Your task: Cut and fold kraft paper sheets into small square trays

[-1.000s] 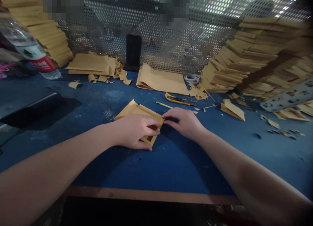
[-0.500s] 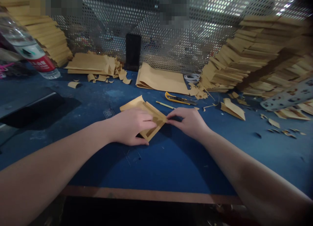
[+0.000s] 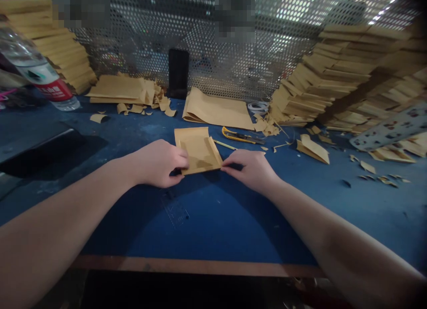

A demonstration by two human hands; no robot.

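A folded piece of brown kraft paper [image 3: 197,151] with raised side flaps, like a small envelope or tray, lies between my hands. My left hand [image 3: 162,163] pinches its near left corner, thumb below and fingers above. At the near right corner, my right hand [image 3: 248,168] holds the paper between thumb and fingertips. Just beyond my right hand are a pencil [image 3: 224,144] and a yellow utility knife [image 3: 242,135]. Under the left hand's wrist side, a clear ruler with faint markings [image 3: 176,211] lies on the blue table.
Behind stand a dark phone [image 3: 178,73] and folded brown paper [image 3: 220,109]. Tall stacks of folded paper rise at left [image 3: 63,50] and right [image 3: 313,82]. A water bottle [image 3: 50,82] is at left, a dark device [image 3: 40,151] nearer. Paper scraps [image 3: 368,166] lie at right.
The folded paper has turned so its near edge faces me squarely. My left hand has moved left, from over the paper to its near left corner; my right hand keeps its corner.
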